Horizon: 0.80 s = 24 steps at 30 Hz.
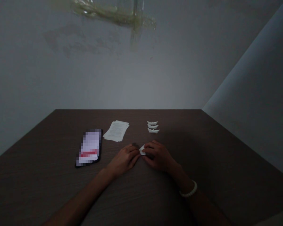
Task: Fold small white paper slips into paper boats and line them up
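The left hand (126,158) and right hand (159,156) pinch a small folded paper (143,151) between them at the table (141,201), probably light, thin and easily creased (so best held gently by its edges).

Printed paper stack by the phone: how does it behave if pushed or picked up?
The paper stack would likely fan out under a push: its edges are uneven and no binding shows. Single sheets are probably light and floppy, since they look thin. Rolling or tipping seems unlikely, as it lies flat on the table.
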Each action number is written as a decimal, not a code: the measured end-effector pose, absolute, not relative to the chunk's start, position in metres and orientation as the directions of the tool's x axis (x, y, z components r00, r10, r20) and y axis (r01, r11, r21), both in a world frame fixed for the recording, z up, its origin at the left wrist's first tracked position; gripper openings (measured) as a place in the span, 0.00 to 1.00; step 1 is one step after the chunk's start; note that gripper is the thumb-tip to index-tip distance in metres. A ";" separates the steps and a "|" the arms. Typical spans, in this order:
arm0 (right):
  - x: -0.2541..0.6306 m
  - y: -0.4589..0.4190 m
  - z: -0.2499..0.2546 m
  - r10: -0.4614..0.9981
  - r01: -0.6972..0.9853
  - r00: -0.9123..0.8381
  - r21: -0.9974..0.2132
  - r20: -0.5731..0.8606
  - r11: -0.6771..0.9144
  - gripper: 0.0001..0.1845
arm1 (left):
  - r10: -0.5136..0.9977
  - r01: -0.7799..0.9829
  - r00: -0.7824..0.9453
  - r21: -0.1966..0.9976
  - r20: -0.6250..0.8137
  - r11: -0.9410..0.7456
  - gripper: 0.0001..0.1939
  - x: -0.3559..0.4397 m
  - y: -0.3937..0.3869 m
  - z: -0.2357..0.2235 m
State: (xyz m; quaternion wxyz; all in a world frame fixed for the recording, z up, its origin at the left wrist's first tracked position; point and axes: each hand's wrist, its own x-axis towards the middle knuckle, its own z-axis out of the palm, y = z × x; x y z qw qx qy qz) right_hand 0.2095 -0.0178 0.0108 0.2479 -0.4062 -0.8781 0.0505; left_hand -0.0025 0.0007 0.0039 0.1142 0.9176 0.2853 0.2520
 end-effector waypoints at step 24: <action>0.208 -0.014 0.001 0.739 0.657 -0.484 -0.364 0.468 0.661 0.05 | 0.594 0.434 0.707 0.428 0.382 -0.792 0.10 -0.004 0.000 0.010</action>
